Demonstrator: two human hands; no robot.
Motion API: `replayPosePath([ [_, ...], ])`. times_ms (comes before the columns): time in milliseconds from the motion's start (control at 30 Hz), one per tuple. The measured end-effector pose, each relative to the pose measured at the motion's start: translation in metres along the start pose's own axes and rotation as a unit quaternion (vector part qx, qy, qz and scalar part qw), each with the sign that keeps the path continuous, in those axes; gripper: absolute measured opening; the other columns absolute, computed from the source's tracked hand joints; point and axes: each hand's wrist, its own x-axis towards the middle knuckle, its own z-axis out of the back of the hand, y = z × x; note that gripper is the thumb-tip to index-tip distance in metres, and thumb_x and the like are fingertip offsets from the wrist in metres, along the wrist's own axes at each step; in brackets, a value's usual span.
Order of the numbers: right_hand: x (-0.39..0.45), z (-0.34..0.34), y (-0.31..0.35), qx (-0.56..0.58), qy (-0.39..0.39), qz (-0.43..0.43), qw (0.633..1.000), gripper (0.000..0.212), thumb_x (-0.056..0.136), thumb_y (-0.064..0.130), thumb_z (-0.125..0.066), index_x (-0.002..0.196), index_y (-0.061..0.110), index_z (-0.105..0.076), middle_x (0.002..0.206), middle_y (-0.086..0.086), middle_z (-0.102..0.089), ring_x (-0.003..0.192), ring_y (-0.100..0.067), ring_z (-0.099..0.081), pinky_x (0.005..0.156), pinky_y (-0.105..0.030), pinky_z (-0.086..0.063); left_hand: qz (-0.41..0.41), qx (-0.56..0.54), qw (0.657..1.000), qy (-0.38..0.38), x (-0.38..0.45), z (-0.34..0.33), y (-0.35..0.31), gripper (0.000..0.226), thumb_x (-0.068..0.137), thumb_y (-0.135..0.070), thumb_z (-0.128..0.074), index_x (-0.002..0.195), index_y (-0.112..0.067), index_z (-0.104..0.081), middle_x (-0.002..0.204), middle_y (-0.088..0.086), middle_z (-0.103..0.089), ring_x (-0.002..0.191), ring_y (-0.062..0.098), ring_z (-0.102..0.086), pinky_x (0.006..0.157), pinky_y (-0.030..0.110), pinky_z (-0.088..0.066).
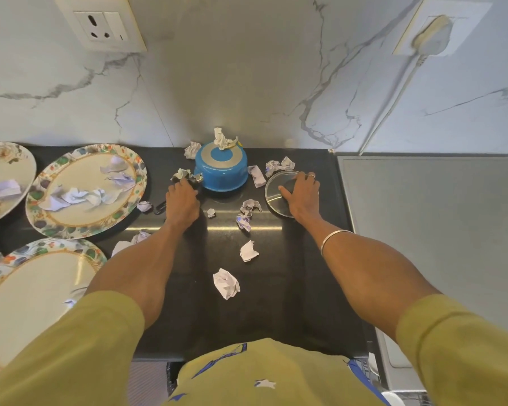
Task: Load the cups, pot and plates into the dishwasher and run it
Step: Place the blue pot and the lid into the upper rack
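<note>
A blue pot [221, 168] stands upside down at the back of the black counter [276, 288], with a crumpled paper on its base. My left hand [182, 202] grips the pot's black handle [195, 180]. To the right lies a glass lid [276, 187], and my right hand [301, 194] rests on it with fingers spread. Three floral plates lie at the left: one [85, 191] holding several paper scraps, one [38, 288] near the front, and one [5, 177] at the far left edge. No cups are in view.
Crumpled papers [226, 282] are scattered over the counter around the pot and in the middle. A grey steel surface [437, 230] adjoins the counter on the right. The marble wall carries a socket [103, 24] and a plugged-in cord [431, 33].
</note>
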Motion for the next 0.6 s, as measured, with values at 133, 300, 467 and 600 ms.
replayPosePath([
  [133,-0.003,0.006,0.005,-0.014,0.010,0.004,1.000,0.059,0.089,0.042,-0.067,0.134,0.007,-0.049,0.140,-0.018,-0.043,0.126,-0.035,-0.044,0.100,-0.040,-0.045,-0.014,-0.040,0.999,-0.004,-0.005,0.012,-0.001,0.026,0.100,-0.020,-0.048,0.117,-0.001,-0.050,0.114,0.020,-0.062,0.101,0.037,-0.059,0.091,0.052,-0.049],
  [300,-0.011,0.016,0.008,-0.029,0.012,0.035,0.999,0.057,0.089,0.041,-0.068,0.133,0.008,-0.051,0.139,-0.017,-0.045,0.126,-0.034,-0.045,0.098,-0.039,-0.047,-0.032,-0.029,0.999,-0.033,-0.023,0.023,-0.007,0.025,0.101,-0.022,-0.047,0.113,-0.001,-0.052,0.104,0.017,-0.066,0.093,0.035,-0.065,0.083,0.048,-0.053],
  [467,-0.019,0.032,0.008,-0.008,-0.006,0.051,0.999,0.057,0.089,0.038,-0.070,0.133,0.008,-0.051,0.140,-0.017,-0.045,0.127,-0.034,-0.043,0.098,-0.039,-0.048,-0.020,-0.037,0.999,-0.032,-0.039,0.027,-0.014,0.024,0.101,-0.024,-0.046,0.110,-0.003,-0.053,0.098,0.013,-0.067,0.089,0.033,-0.066,0.077,0.042,-0.050],
  [600,-0.028,0.045,0.005,-0.008,-0.011,0.064,0.998,0.057,0.089,0.037,-0.070,0.134,0.008,-0.051,0.140,-0.017,-0.045,0.128,-0.033,-0.043,0.097,-0.039,-0.048,-0.016,-0.041,0.997,-0.056,-0.053,0.028,-0.020,0.021,0.102,-0.024,-0.044,0.106,-0.005,-0.052,0.095,0.011,-0.065,0.085,0.031,-0.064,0.077,0.044,-0.050],
])
